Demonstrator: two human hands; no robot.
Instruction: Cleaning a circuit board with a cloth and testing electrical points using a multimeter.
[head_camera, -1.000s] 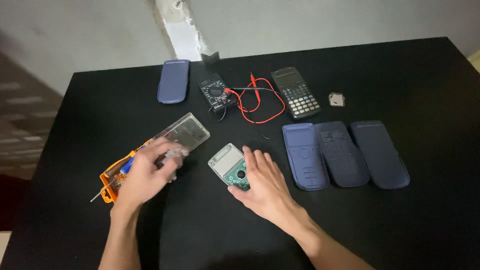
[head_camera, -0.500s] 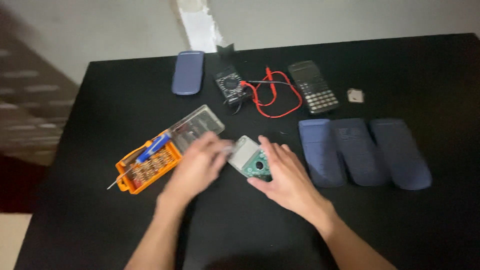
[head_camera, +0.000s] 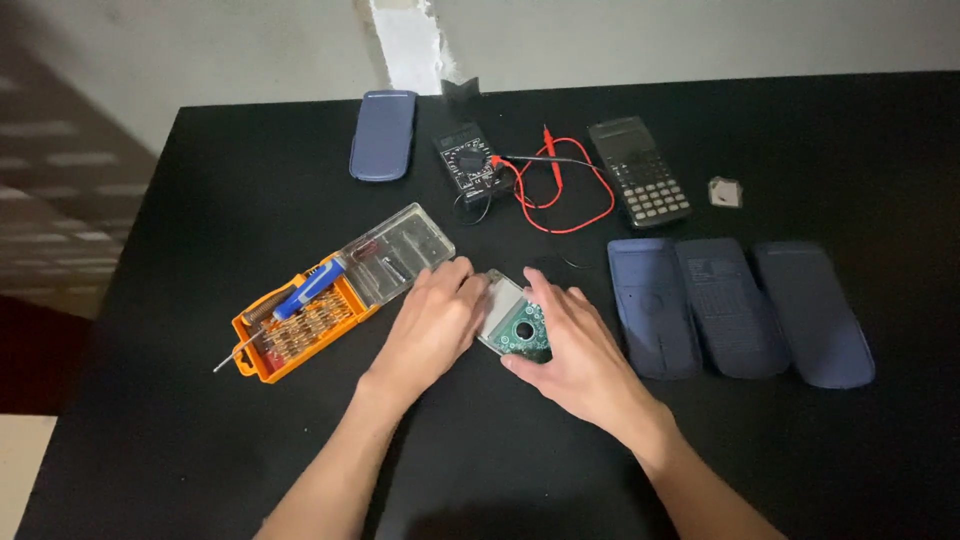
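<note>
An opened calculator with its green circuit board showing lies on the black table, between both hands. My left hand rests on its left edge, fingers curled over it. From the right, my right hand grips it, thumb at the near edge. An orange screwdriver bit case with a clear lid flipped back lies just left of my left hand, a blue-handled screwdriver resting on it.
A black multimeter with red and black leads sits at the back. Beside it are a dark calculator and a blue cover. Three dark blue calculator shells lie right. A small grey piece lies behind them.
My left hand left the bit case and moved right onto the opened calculator. My right hand stayed on the calculator. The camera moved closer.
</note>
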